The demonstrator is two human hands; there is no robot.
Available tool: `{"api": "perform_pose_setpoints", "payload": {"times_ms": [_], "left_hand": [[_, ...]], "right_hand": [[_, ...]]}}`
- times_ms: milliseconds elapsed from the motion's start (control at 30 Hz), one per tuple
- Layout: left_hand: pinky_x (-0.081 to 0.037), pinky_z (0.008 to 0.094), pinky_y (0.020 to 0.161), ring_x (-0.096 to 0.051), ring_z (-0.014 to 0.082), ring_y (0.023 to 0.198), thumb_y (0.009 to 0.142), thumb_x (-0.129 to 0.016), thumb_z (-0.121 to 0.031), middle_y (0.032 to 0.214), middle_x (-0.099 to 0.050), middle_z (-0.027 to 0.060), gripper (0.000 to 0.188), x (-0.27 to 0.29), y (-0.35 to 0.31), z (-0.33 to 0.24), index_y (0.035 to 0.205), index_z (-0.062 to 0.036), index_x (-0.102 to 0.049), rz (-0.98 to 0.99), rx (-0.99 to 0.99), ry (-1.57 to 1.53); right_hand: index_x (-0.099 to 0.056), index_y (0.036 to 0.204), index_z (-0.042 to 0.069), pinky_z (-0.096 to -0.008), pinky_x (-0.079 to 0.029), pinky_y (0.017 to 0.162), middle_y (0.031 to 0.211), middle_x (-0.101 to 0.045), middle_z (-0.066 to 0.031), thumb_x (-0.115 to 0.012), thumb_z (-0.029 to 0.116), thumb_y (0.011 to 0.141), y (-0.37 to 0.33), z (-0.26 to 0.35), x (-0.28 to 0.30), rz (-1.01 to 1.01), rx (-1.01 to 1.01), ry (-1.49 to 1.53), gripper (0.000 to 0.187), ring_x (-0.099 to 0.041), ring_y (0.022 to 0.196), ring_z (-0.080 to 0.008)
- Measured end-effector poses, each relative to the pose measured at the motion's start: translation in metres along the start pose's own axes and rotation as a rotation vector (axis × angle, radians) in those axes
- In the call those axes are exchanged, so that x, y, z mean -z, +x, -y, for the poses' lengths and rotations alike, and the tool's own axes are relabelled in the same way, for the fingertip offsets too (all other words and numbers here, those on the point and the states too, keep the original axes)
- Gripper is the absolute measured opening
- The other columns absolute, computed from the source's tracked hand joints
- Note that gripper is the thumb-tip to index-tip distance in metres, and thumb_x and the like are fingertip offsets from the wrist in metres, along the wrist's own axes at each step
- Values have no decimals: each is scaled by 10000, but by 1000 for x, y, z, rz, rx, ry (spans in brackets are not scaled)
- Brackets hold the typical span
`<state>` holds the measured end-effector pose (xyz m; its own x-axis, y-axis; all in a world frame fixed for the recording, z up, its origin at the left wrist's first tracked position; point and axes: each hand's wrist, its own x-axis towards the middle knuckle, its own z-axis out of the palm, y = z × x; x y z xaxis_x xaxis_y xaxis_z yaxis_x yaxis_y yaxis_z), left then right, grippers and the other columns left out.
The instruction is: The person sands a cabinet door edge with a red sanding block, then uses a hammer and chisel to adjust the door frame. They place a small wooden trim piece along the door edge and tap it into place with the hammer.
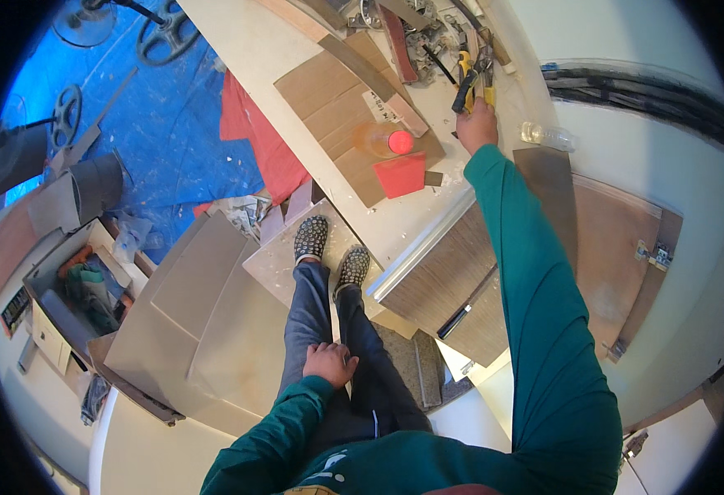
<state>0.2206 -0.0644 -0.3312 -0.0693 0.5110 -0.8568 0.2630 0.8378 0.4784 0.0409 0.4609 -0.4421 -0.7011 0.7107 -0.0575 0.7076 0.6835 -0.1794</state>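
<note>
My right arm, in a green sleeve, is stretched out over the cream work surface (pixel 337 157). At its end my right hand (pixel 477 126) is closed beside tools with yellow and black handles (pixel 466 81), which look like pliers. Its fingertips meet the handles, but what they grip is partly hidden. A dark tip shows beside the hand. My left hand (pixel 331 365) lies on my thigh with its fingers loosely extended, holding nothing. Left of the right hand, a bottle with a red cap (pixel 400 143) and a red flat piece (pixel 400 175) rest on brown cardboard (pixel 321 107).
A small clear bottle (pixel 548 137) lies near the wall. Below the surface's edge is a wood-grain cabinet panel (pixel 444 285) with a dark handle. My shoes (pixel 311 238) stand on a dusty ledge. At left are a box of odds and ends (pixel 73 289) and a blue tarp (pixel 172 140).
</note>
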Motion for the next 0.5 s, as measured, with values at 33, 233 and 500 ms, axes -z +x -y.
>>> {"api": "perform_pose_setpoints", "payload": {"times_ms": [33, 233, 500], "left_hand": [[-357, 456, 1017, -590, 301, 1128, 918, -572, -484, 1118, -699, 100, 424, -2, 0, 1, 1071, -119, -725, 9, 8, -12], [-361, 451, 1004, -593, 297, 1126, 920, -566, -493, 1100, -699, 107, 435, -4, 1, 1, 1073, -119, -724, 4, 8, -57], [-368, 443, 991, -595, 288, 1114, 928, -550, -471, 1110, -698, 103, 411, 6, 2, -7, 1064, -119, -713, 10, 23, -44]], "right_hand": [[-544, 1160, -7, -524, -481, 922, 1161, -554, -278, -681, 228, 859, 4, 4, -2, -1, -11, -47, 406, -578, 1061, -467], [-526, 1100, -5, -499, -492, 917, 1146, -543, -251, -692, 171, 813, 1, 26, -11, -36, -27, -140, 375, -567, 1081, -436], [-517, 1115, -18, -498, -509, 893, 1141, -532, -247, -691, 137, 802, 1, 29, -11, -39, -140, 2, 389, -573, 1039, -440]]}}
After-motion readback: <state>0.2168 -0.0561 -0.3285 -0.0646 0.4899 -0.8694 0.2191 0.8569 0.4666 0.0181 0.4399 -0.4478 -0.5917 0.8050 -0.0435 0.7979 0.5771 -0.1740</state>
